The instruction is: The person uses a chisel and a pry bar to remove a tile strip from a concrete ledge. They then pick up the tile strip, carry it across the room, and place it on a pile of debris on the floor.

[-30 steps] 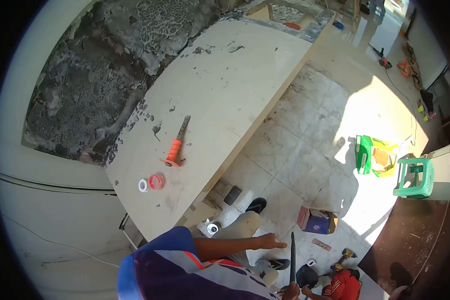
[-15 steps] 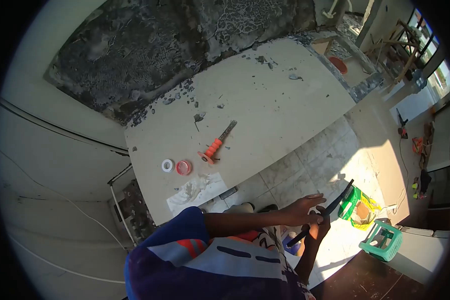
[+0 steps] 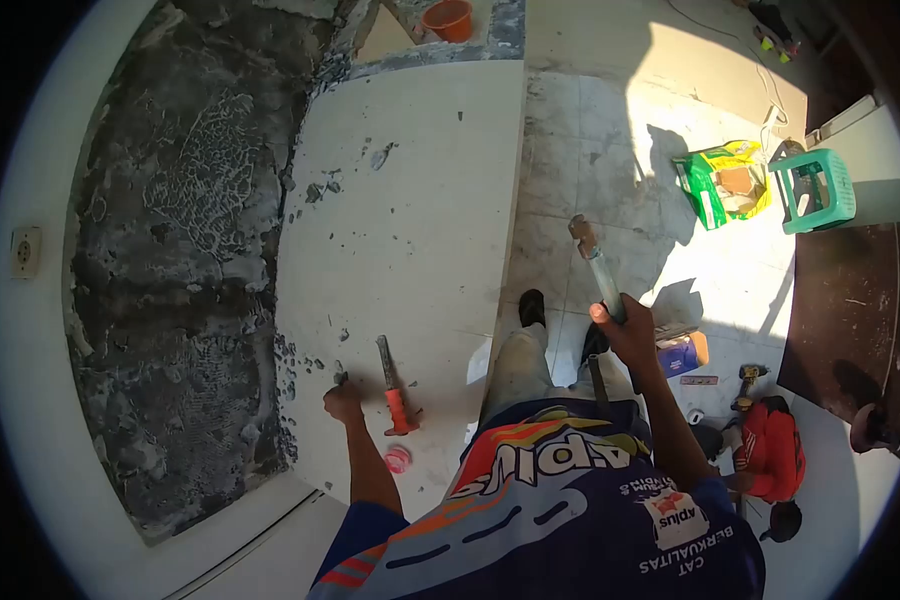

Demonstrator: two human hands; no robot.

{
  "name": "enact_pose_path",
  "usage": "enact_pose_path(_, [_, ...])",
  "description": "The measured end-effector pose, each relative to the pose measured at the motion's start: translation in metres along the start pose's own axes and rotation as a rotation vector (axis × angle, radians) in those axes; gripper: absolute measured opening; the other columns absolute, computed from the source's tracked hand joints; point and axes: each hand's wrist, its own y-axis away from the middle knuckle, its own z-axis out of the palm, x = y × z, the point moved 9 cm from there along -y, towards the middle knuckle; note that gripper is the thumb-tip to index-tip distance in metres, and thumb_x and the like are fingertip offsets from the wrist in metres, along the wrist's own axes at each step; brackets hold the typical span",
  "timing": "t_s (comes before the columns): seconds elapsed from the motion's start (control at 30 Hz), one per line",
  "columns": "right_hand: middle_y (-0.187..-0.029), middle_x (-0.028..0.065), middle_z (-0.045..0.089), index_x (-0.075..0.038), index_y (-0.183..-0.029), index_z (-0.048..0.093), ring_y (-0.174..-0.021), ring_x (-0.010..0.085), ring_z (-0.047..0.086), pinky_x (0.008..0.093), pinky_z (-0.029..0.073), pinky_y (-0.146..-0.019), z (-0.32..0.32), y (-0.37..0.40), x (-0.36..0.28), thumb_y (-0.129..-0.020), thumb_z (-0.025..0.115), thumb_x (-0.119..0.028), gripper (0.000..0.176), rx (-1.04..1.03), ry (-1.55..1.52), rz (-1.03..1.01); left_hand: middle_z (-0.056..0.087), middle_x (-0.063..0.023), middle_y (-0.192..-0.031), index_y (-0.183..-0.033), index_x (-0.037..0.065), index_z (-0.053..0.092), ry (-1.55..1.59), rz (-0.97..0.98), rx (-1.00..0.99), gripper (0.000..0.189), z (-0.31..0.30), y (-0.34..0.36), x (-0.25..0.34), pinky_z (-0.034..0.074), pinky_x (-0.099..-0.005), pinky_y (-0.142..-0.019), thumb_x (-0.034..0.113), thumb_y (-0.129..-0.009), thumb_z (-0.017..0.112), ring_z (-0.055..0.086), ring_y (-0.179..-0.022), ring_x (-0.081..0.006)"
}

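**Hammer raised, chisel flat on the slab**

A rough grey mortared wall (image 3: 190, 250) runs along the left. Beside it lies the pale cream stone slab (image 3: 420, 200), scattered with dark crumbs. Far right on the tiled floor, a green-and-yellow sack (image 3: 725, 180) gapes open on brownish contents. An orange plastic bucket (image 3: 450, 18) stands beyond the slab's far end, its contents unseen.

The right hand (image 3: 628, 335) is clenched low on a grey-handled hammer (image 3: 595, 260), head up, likely for swing room. The orange-gripped steel chisel (image 3: 395, 385) lies flat on the near slab. Just left of it rests the left hand (image 3: 342, 402), fingers curled; whether it pinches anything is unclear.
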Motion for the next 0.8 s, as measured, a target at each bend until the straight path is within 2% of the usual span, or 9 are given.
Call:
enact_pose_path(0.17, [-0.057, 0.0032, 0.053, -0.001, -0.08, 0.064, -0.055, 0.0101, 0.048, 0.0321, 0.041, -0.054, 0.024, -0.001, 0.023, -0.087, 0.075, -0.034, 0.036, 0.067, 0.004, 0.105, 0.066, -0.0127, -0.06, -0.059, -0.004, 0.067, -0.089, 0.185, -0.13, 0.021, 0.006, -0.007, 0.016, 0.051, -0.0427, -0.051, 0.013, -0.069, 0.073, 0.061, -0.051, -0.0226])
enact_pose_path(0.2, [-0.058, 0.0016, 0.054, -0.002, -0.08, 0.064, -0.056, 0.0088, 0.049, 0.0307, 0.041, -0.054, 0.027, 0.0, 0.026, -0.087, 0.074, -0.033, 0.034, 0.049, 0.006, 0.144, 0.064, -0.009, -0.061, -0.066, -0.007, 0.066, 0.018, 0.119, -0.148, 0.014, 0.01, -0.009, 0.009, 0.045, -0.039, -0.045, 0.005, -0.069, 0.072, 0.05, -0.046, -0.0144])
enact_pose_path(0.3, [-0.059, 0.0008, 0.052, -0.002, -0.08, 0.063, -0.058, 0.008, 0.047, 0.03, 0.039, -0.054, 0.044, 0.007, 0.05, -0.088, 0.074, -0.033, 0.033, 0.004, -0.034, 0.212, 0.064, -0.0096, -0.066, -0.083, -0.014, 0.065, 0.296, -0.012, -0.125, 0.021, 0.03, -0.022, -0.03, 0.043, -0.0396, -0.044, 0.003, -0.071, 0.071, 0.047, -0.045, -0.0148])
enact_pose_path(0.33, [-0.059, 0.0012, 0.051, -0.002, -0.08, 0.063, -0.058, 0.0082, 0.046, 0.0304, 0.039, -0.054, 0.048, 0.011, 0.056, -0.088, 0.074, -0.033, 0.034, -0.009, -0.059, 0.213, 0.066, -0.012, -0.073, -0.101, -0.019, 0.063, 0.288, -0.063, -0.127, 0.033, 0.029, -0.018, -0.037, 0.044, -0.036, -0.047, 0.002, -0.076, 0.068, 0.051, -0.051, -0.0157])
enact_pose_path(0.43, [-0.058, 0.0023, 0.048, 0.0, -0.079, 0.062, -0.058, 0.0096, 0.043, 0.0313, 0.037, -0.054, 0.054, 0.02, 0.062, -0.087, 0.074, -0.031, 0.035, -0.067, -0.11, 0.151, 0.067, -0.0119, -0.075, -0.108, -0.017, 0.064, 0.228, 0.177, 0.052, 0.031, -0.017, 0.015, 0.026, 0.048, -0.0313, -0.054, 0.002, -0.083, 0.063, 0.057, -0.06, -0.0167])
enact_pose_path(0.47, [-0.057, 0.0126, 0.053, 0.001, -0.076, 0.06, -0.053, 0.0223, 0.05, 0.0393, 0.04, -0.055, 0.053, 0.023, 0.067, -0.086, 0.073, -0.038, 0.042, -0.078, -0.09, 0.149, 0.068, -0.0109, -0.08, -0.114, -0.013, 0.065, 0.283, 0.266, -0.164, 0.03, -0.008, 0.018, 0.048, 0.05, -0.0273, -0.06, 0.004, -0.089, 0.06, 0.061, -0.067, -0.0161])
enact_pose_path(0.5, [-0.058, 0.0126, 0.053, 0.001, -0.076, 0.06, -0.053, 0.0229, 0.051, 0.0394, 0.04, -0.055, 0.052, 0.027, 0.072, -0.086, 0.072, -0.039, 0.042, -0.068, -0.112, 0.144, 0.069, -0.0085, -0.083, -0.113, -0.009, 0.067, 0.47, 0.173, -0.201, 0.027, -0.024, 0.055, 0.097, 0.052, -0.0271, -0.061, 0.007, -0.092, 0.061, 0.062, -0.068, -0.0143])
enact_pose_path(0.67, [-0.059, 0.0127, 0.055, 0.0, -0.078, 0.061, -0.055, 0.0248, 0.054, 0.0396, 0.042, -0.057, 0.052, 0.042, 0.103, -0.088, 0.069, -0.041, 0.043, -0.027, -0.186, 0.191, 0.069, -0.0056, -0.088, -0.101, 0.0, 0.069, 0.51, 0.97, -0.576, 0.012, -0.037, 0.187, 0.312, 0.051, -0.0274, -0.073, 0.004, -0.097, 0.058, 0.062, -0.079, -0.0131])
enact_pose_path(0.8, [-0.061, 0.0121, 0.057, -0.001, -0.077, 0.062, -0.059, 0.0254, 0.057, 0.0402, 0.043, -0.06, 0.054, 0.06, 0.118, -0.089, 0.067, -0.039, 0.041, 0.054, -0.318, 0.324, 0.07, -0.0087, -0.09, -0.1, 0.002, 0.07, 0.222, 1.546, -0.739, 0.011, -0.012, 0.263, 0.385, 0.05, -0.0327, -0.076, 0.001, -0.092, 0.063, 0.063, -0.082, -0.0224])
